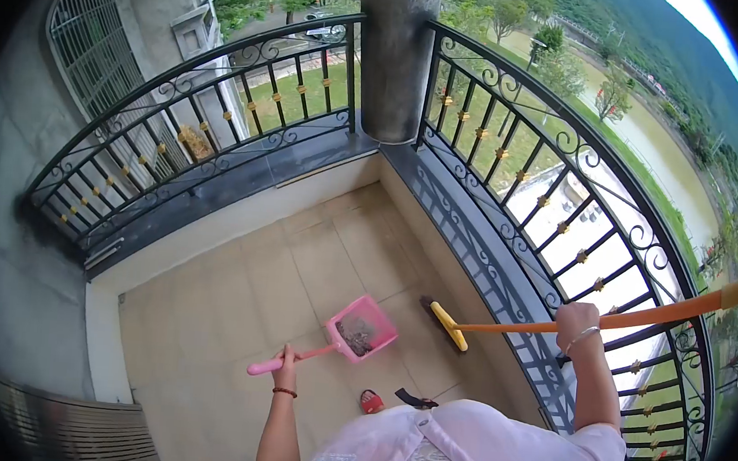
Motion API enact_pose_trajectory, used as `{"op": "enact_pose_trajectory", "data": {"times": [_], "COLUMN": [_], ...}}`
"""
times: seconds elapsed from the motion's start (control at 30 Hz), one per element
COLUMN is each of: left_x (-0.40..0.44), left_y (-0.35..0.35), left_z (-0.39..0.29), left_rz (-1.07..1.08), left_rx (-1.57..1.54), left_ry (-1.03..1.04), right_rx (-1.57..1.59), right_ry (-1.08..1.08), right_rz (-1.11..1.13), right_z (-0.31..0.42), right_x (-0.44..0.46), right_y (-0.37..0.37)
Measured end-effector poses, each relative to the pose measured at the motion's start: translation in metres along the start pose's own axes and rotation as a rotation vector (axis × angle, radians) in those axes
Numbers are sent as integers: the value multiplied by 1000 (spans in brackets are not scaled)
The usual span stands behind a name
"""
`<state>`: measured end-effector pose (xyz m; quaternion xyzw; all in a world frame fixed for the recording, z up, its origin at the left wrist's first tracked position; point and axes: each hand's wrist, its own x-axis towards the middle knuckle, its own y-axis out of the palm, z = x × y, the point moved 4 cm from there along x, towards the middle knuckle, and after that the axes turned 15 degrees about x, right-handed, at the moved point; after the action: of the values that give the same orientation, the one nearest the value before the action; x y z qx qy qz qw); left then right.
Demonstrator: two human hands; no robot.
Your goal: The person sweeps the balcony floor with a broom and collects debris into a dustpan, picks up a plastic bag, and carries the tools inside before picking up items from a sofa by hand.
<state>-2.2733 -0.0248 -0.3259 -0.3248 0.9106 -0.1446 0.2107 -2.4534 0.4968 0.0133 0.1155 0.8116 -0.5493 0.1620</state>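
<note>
A pink dustpan (pixel 386 325) with grey debris (pixel 355 335) in it is held low over the tiled floor, near the middle of the view. My left hand (pixel 286 364) is wrapped round its pink handle. To the right of the pan is a broom with a yellow head (pixel 448 326) and dark bristles, close to the right-hand low wall. My right hand (pixel 576 325) grips its long orange stick (pixel 657 314), which runs up to the right edge of the view.
Black metal railings (pixel 567 142) on dark ledges bound the balcony on both sides and meet at a round pillar (pixel 395 59). A grey wall (pixel 16 203) stands at left. A red slipper (pixel 370 401) shows on the tiles (pixel 233 306) below the dustpan.
</note>
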Motion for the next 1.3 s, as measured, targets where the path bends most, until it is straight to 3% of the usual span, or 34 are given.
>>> {"op": "enact_pose_trajectory", "data": {"times": [0.03,0.23,0.37,0.53,0.67,0.8,1.03,1.3], "left_x": [-25,-122,-200,-264,-306,-357,-420,-479], "left_y": [-12,-110,-122,-98,-46,-7,-5,-62], "left_z": [-8,19,-1,18,-9,-6,9,68], "left_rz": [-128,-453,-727,-1026,-1121,-1539,-1917,-2136], "left_rx": [-291,-349,-441,-559,-488,-653,-768,-863], "left_ry": [-60,-217,-281,-378,-471,-633,-686,-674], "right_rx": [-9,-4,20,29,-15,8,40,56], "right_ry": [-29,-305,-514,-734,-966,-1062,-1213,-1337], "right_rz": [-6,-122,-191,-322,-370,-286,-239,19], "right_z": [9,79,134,204,275,340,453,549], "right_x": [8,77,137,217,263,292,237,139], "right_y": [-8,-36,-51,-66,-55,-34,-11,50]}}
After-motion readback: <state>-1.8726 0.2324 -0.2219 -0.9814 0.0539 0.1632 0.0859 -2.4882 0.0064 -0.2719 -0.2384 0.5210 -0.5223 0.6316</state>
